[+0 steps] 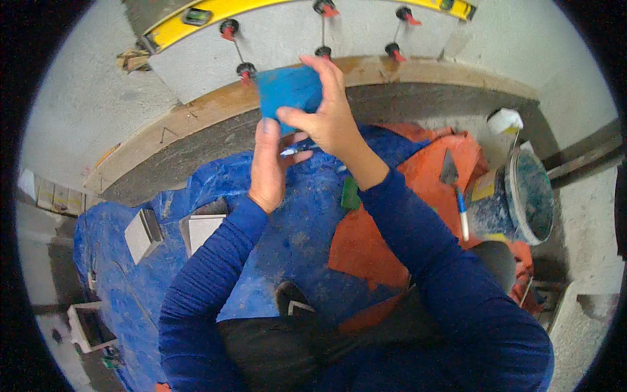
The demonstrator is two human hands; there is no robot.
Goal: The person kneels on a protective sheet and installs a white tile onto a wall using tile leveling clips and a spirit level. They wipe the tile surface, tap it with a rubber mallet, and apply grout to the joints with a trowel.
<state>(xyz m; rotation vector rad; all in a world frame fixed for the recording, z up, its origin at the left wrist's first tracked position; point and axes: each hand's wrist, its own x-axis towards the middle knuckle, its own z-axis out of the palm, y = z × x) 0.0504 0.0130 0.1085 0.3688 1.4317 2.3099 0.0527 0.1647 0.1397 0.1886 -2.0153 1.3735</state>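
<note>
A blue flat pad (284,90), like a sponge or float, is held up in front of the grey tiled wall (366,29). My right hand (330,114) grips its right edge from behind, fingers spread over it. My left hand (270,163) sits just below the pad and holds a thin blue-and-white pen-like tool (294,149) between thumb and fingers. Both forearms wear dark blue sleeves. Red and black tile levelling clips (246,69) stick out of the wall joints beside the pad.
A yellow spirit level (196,18) leans on the wall above. Blue and orange sheets (287,235) cover the floor. A dirty bucket (522,196) stands at right, with a trowel (454,186) beside it. Small grey blocks (144,234) lie at left.
</note>
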